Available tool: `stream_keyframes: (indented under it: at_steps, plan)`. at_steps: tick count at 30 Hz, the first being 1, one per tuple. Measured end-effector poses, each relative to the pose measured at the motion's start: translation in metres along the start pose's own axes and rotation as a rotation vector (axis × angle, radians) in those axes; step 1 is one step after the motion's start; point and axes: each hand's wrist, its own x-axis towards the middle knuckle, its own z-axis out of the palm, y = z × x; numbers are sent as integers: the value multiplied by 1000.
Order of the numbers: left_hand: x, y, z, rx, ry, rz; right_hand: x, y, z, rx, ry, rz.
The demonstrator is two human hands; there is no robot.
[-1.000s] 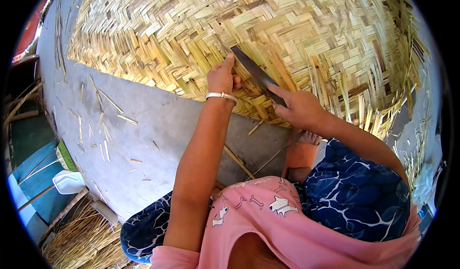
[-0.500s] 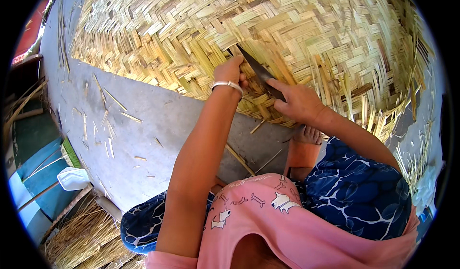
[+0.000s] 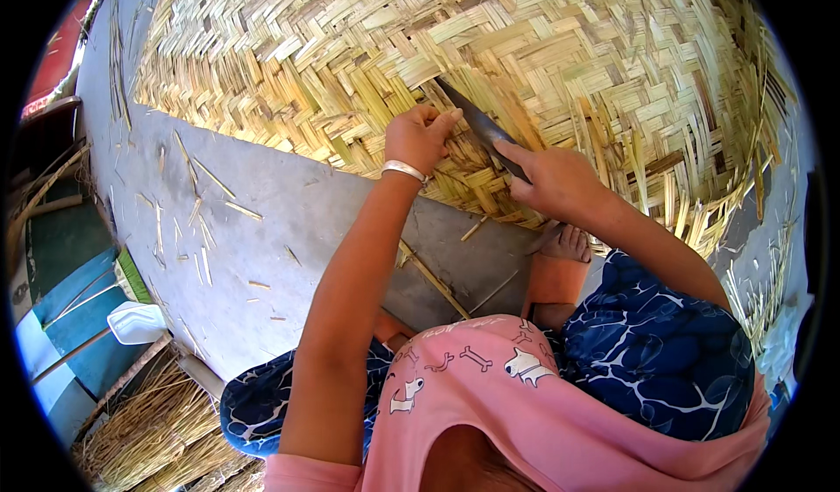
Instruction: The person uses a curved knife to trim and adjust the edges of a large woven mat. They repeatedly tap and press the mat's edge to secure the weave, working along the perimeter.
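A large woven bamboo mat (image 3: 490, 45) covers the upper half of the view, its loose strip ends hanging over grey concrete. My left hand (image 3: 418, 135), with a white bangle at the wrist, pinches the bamboo strips at the mat's near edge. My right hand (image 3: 553, 179) grips the handle of a dark flat knife (image 3: 477, 124), whose blade lies slanted on the weave with its tip just above my left fingers. The two hands are close together at the mat's edge.
Grey concrete floor (image 3: 271, 229) carries scattered bamboo slivers. My foot in an orange sandal (image 3: 560, 269) rests below the mat. A white plastic container (image 3: 138, 321) and a heap of dry straw (image 3: 149, 422) lie at the lower left. Loose strips stick out at the right.
Both hands have stayed at the same spot on the mat edge. The knife blade shifted slightly lower against the weave, and my left fingers closed onto the strips beside it.
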Motion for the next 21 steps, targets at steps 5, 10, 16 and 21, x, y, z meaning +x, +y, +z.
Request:
stream_keyframes:
  at_steps: [5,10,16,21]
  plan:
    - [5,-11,10,189,118,51,-13,-3,-15,-83,-56,4]
    - [12,-17,13,377,132,78,-58,1,-53,-175,-195,69]
    - [7,-13,21,457,242,138,-72,4,-83,80,-161,12]
    - [-3,-1,22,10,240,127,-67,12,-85,890,-205,50]
